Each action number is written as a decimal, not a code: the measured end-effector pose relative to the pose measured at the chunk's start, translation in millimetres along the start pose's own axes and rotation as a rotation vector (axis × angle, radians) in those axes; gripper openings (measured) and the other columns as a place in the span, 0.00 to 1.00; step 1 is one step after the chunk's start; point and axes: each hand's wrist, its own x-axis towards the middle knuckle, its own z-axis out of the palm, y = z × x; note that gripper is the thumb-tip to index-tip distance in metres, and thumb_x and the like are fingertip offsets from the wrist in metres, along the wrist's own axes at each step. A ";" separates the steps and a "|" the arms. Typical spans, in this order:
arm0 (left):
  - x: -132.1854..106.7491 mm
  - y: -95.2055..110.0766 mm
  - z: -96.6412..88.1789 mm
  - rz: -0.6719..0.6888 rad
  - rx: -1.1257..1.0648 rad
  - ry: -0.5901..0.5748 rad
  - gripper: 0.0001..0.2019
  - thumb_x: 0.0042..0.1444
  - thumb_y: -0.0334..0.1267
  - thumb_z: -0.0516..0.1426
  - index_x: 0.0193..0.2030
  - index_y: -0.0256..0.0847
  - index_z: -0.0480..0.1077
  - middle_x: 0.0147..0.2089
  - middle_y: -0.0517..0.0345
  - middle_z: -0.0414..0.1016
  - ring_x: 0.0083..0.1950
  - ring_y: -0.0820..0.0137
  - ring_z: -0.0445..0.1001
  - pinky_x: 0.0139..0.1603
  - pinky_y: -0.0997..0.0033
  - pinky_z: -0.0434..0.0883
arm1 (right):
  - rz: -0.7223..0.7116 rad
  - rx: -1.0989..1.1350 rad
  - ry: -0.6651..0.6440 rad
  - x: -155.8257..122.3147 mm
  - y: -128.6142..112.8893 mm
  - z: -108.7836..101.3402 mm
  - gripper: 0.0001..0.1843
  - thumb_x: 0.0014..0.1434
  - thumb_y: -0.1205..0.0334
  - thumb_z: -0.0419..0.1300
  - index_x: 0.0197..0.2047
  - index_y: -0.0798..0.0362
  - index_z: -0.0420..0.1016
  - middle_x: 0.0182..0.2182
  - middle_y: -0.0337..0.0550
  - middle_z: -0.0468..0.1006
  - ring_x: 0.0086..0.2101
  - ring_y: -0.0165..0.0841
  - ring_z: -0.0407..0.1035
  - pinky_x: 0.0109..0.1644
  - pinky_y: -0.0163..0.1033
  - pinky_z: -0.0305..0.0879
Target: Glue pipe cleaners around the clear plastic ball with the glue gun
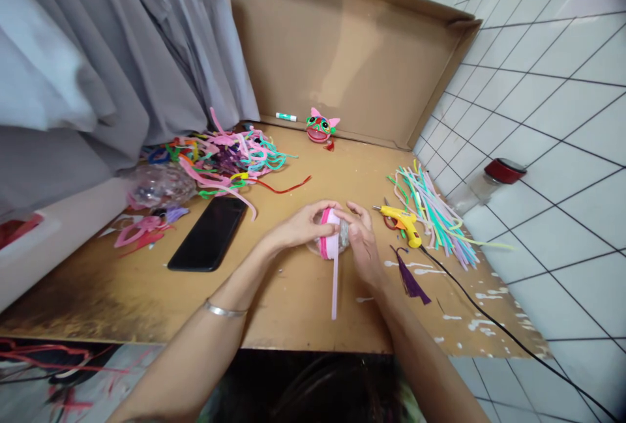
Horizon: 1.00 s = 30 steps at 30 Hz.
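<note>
My left hand (299, 226) and my right hand (360, 240) meet at the middle of the wooden table (274, 306). Both are closed round a small clear ball (342, 235) wrapped with pink pipe cleaners (327, 234). A loose pink pipe-cleaner tail (335, 286) hangs from it toward me. A silver bangle (223, 309) sits on my left wrist.
A black phone (208, 234) lies left of my hands. A yellow glue gun (402, 221) with its black cord (489, 322), a purple tassel (411, 279) and a bundle of pastel pipe cleaners (435, 211) lie to the right. A tangled colourful pile (225, 156), a pink cat-face figure (320, 126), a red-lidded jar (489, 182) and a cardboard backdrop (342, 51) are farther off.
</note>
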 end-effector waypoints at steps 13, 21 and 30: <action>-0.8 2.5 0.0 -0.011 -0.052 -0.026 0.21 0.46 0.38 0.59 0.48 0.36 0.67 0.36 0.61 0.68 0.34 0.74 0.66 0.35 0.74 0.67 | -0.057 0.068 0.010 -0.2 -2.8 -1.2 0.26 0.68 0.42 0.45 0.50 0.46 0.78 0.58 0.48 0.66 0.63 0.41 0.57 0.66 0.53 0.57; 0.5 -2.3 -1.4 0.017 -0.040 -0.022 0.21 0.46 0.38 0.58 0.49 0.36 0.68 0.41 0.58 0.71 0.40 0.70 0.69 0.42 0.70 0.69 | 0.020 0.000 -0.012 2.7 2.6 2.2 0.30 0.68 0.39 0.42 0.59 0.45 0.72 0.59 0.49 0.66 0.62 0.42 0.58 0.67 0.55 0.54; 0.0 -3.2 -0.7 -0.032 -0.027 -0.009 0.23 0.46 0.40 0.60 0.51 0.36 0.67 0.37 0.60 0.69 0.35 0.72 0.67 0.36 0.74 0.67 | -0.034 0.094 0.039 -0.4 -4.7 -1.9 0.25 0.68 0.43 0.46 0.50 0.44 0.80 0.57 0.48 0.67 0.61 0.43 0.60 0.64 0.54 0.59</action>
